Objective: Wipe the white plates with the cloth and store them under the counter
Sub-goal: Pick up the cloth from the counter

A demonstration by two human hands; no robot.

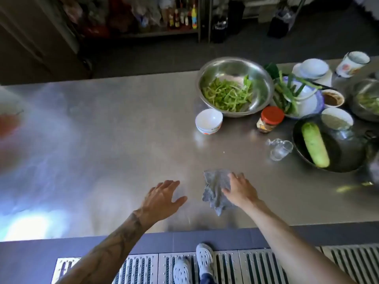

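Your right hand (pixel 240 191) lies flat on the cloth (pixel 215 181) by the counter's (pixel 123 119) front edge. Your left hand (pixel 162 195) is spread and empty. The plates (pixel 328 78) at the far right look unstored.

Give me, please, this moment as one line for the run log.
left hand: open, empty, over counter | right hand: rests on grey cloth | grey cloth: crumpled, on counter near front edge

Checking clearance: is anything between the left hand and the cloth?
Nothing visible: only a strip of counter separates the left hand from the cloth, which the right hand rests on.
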